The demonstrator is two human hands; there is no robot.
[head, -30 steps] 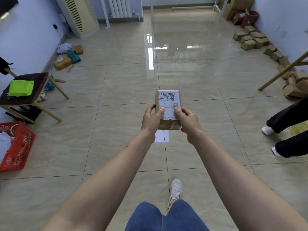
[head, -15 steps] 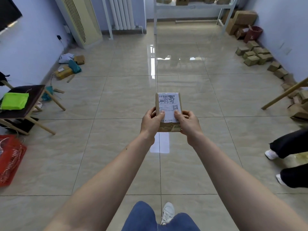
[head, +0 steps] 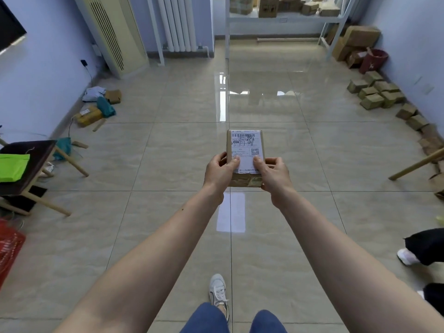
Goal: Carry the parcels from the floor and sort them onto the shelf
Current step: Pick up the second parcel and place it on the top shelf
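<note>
A small brown cardboard parcel (head: 245, 146) with a white shipping label faces up in front of me, held at chest height over the tiled floor. My left hand (head: 219, 173) grips its near left corner and my right hand (head: 272, 175) grips its near right corner, both thumbs on the label. At the far end of the room stands a white metal shelf (head: 286, 19) with several cardboard boxes on it. More small parcels (head: 374, 93) lie on the floor along the right wall.
A wooden chair (head: 31, 169) with a green bag stands at the left, a red basket (head: 9, 246) nearer. Parcels and bags (head: 96, 109) lie by the left wall. Another person's legs (head: 422, 251) are at the right, with a wooden pole (head: 415, 164) beyond.
I have walked forward with the parcel held the same way. The shelf has come into view at the top, and the chair and basket have slid toward the lower left.
</note>
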